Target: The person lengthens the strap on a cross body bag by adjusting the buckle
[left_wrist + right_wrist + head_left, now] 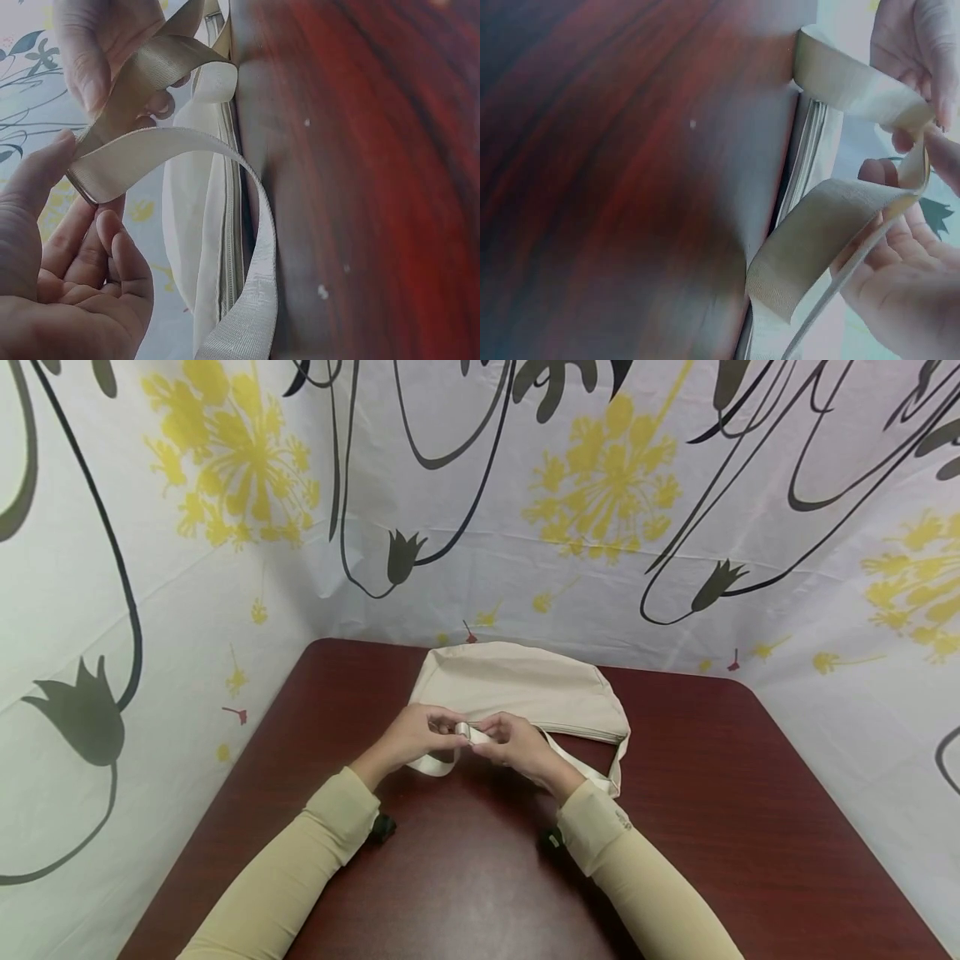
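A cream fabric bag (517, 685) lies on the table, its zipper (231, 247) along the side facing me. Its webbing strap (251, 315) curves up in loops toward both hands. The left hand (416, 735) pinches the strap between thumb and fingers, at a thin slider buckle (81, 189). Close beside it, the right hand (525, 749) holds the neighbouring stretch of strap with thumb and fingers. In the right wrist view the doubled strap (817, 240) passes through the right hand's fingers. Part of the buckle is hidden by fingers and webbing.
The dark red wooden table (465, 877) extends around the bag. A white curtain (465, 502) with yellow and grey plant prints hangs behind and along the sides. Dark wrist devices (382, 828) show below both cuffs.
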`<state>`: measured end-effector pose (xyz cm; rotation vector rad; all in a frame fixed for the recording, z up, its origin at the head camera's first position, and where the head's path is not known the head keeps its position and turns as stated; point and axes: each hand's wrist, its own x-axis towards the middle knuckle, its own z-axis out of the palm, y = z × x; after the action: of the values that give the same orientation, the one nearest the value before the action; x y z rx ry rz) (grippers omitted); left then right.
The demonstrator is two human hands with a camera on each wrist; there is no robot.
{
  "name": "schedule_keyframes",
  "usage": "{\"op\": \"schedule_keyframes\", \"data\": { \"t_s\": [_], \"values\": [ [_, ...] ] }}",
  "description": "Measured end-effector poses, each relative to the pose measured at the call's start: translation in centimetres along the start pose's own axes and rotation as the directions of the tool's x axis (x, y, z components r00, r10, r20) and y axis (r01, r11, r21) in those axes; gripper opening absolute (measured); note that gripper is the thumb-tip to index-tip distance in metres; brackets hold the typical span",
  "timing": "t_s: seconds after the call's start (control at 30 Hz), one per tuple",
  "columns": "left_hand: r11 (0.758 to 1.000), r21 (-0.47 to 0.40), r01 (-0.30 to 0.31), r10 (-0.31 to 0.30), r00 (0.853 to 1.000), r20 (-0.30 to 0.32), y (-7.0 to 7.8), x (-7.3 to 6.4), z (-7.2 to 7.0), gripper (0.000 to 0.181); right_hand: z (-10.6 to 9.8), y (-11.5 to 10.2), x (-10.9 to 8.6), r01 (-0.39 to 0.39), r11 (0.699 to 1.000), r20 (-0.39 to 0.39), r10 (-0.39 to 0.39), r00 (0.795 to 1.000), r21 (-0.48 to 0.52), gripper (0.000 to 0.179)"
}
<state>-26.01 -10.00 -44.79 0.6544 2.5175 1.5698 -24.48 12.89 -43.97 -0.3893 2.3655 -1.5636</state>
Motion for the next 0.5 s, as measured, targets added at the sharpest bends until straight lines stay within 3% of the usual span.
{"op": "schedule_keyframes", "data": {
  "t_s": [0.2, 0.5],
  "values": [
    [1.0, -0.011, -0.004, 0.004, 1.0, 0.016, -0.06, -0.01, -0.1, 0.042, -0.4, 0.12, -0.31, -0.006, 0.996, 0.008, 0.007, 1.0, -0.09, 0.024],
    [0.999, -0.051, -0.003, 0.006, 0.999, 0.053, -0.05, -0.02, -0.09, 0.039, -0.41, -0.05, -0.26, 0.01, 0.998, 0.01, -0.01, 1.0, -0.066, 0.022]
  ]
}}
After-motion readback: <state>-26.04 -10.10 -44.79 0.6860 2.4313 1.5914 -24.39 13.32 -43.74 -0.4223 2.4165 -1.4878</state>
